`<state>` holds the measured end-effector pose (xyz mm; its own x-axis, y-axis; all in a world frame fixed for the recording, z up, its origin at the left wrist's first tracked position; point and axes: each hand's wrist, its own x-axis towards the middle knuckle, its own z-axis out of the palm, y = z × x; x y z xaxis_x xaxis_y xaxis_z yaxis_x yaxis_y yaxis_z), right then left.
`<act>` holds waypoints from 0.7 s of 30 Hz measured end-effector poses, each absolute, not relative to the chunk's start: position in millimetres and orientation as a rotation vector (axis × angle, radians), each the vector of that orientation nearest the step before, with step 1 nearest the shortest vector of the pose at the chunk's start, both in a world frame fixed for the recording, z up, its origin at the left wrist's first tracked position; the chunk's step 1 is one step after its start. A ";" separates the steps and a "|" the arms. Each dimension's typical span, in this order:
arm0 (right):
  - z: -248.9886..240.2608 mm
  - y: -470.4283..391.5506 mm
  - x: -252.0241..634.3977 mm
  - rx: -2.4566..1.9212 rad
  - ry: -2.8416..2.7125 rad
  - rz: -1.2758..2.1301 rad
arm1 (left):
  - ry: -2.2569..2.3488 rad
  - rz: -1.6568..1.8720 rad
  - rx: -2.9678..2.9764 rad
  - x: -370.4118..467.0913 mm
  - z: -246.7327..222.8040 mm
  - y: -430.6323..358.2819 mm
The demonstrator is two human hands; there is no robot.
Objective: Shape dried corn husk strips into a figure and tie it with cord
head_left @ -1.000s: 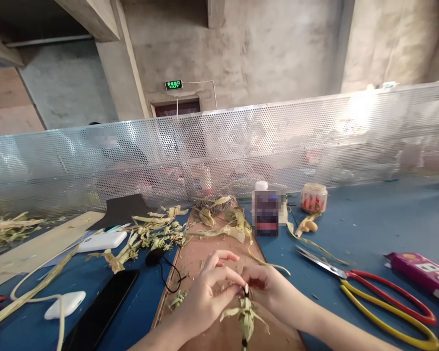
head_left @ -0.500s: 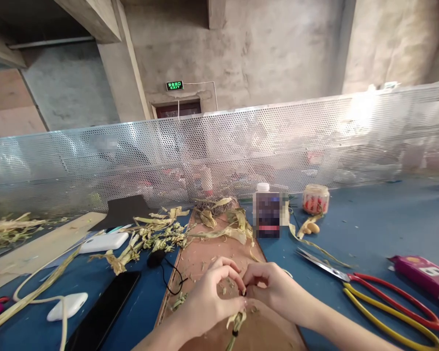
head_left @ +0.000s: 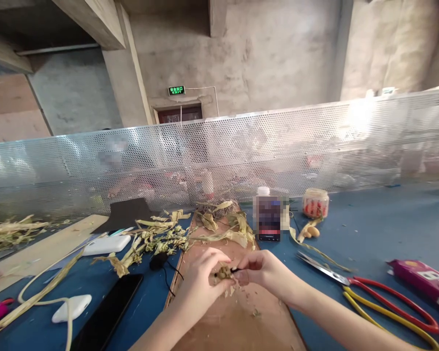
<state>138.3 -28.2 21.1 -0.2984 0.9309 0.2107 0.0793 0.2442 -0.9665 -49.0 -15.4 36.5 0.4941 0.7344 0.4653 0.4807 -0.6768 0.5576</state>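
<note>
Over a brown board (head_left: pixel 256 324), my left hand (head_left: pixel 204 275) is closed around a small knotted bundle of dried plant husk (head_left: pixel 224 273), holding it between thumb and fingers. My right hand (head_left: pixel 267 273) meets it from the right, thumb and forefinger pinched on a thin black band (head_left: pixel 235 270) at the bundle's end. Part of the bundle is hidden behind my left fingers. Small husk scraps lie on the board below. Farther up the board are dry husk strips (head_left: pixel 237 231).
Right: scissors (head_left: pixel 373 292) with red and yellow handles, a purple packet (head_left: pixel 424 278), a glass jar (head_left: pixel 315 204). Left: a black phone (head_left: pixel 111 309), white power bank (head_left: pixel 108 244), white case (head_left: pixel 73 308), husk pieces (head_left: pixel 170 239). A perforated metal screen (head_left: pixel 227 151) runs behind.
Both hands have risen slightly and moved left. The husk bundle, earlier hanging below my fingers, is now turned up between my hands, with my right fingers at its black band.
</note>
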 end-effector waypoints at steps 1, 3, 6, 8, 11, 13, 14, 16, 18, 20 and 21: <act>21.4 -25.5 138.0 -0.963 -1.624 1.180 | 1.009 1.018 2.388 -49.4 33.8 -13.5; 22.1 -20.3 136.8 -0.983 -1.670 1.155 | 1.000 1.047 2.314 -50.5 29.0 -10.0; 25.0 -15.6 133.4 -1.026 -1.766 0.977 | 0.992 1.081 2.071 -52.3 24.2 -5.9; 26.5 -15.1 130.1 -1.055 -1.818 0.789 | 0.956 1.072 1.904 -52.8 22.7 -4.2; 25.1 -16.6 125.1 -1.073 -1.847 0.585 | 0.889 1.018 1.747 -52.2 22.8 -4.0; 22.4 -18.0 122.6 -1.068 -1.843 0.503 | 0.875 1.001 1.706 -51.2 24.6 -6.0; 21.3 -18.7 121.9 -1.062 -1.837 0.469 | 0.877 1.003 1.705 -50.7 26.0 -7.5; 20.3 -20.1 121.0 -1.051 -1.821 0.415 | 0.884 1.023 1.732 -49.8 29.4 -11.1; 21.1 -21.7 120.6 -1.034 -1.806 0.376 | 0.889 1.065 1.767 -49.4 32.4 -14.4; 22.5 -23.4 120.0 -1.010 -1.796 0.333 | 0.893 1.099 1.787 -49.7 33.8 -16.6; 22.9 -24.2 119.5 -0.999 -1.792 0.307 | 0.899 1.109 1.793 -50.0 33.8 -17.2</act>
<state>119.5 -24.2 22.9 -0.1392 0.7465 0.6507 0.4870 0.6237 -0.6114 -50.0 -17.2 33.8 0.3559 0.8730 0.3336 0.1460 -0.4045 0.9028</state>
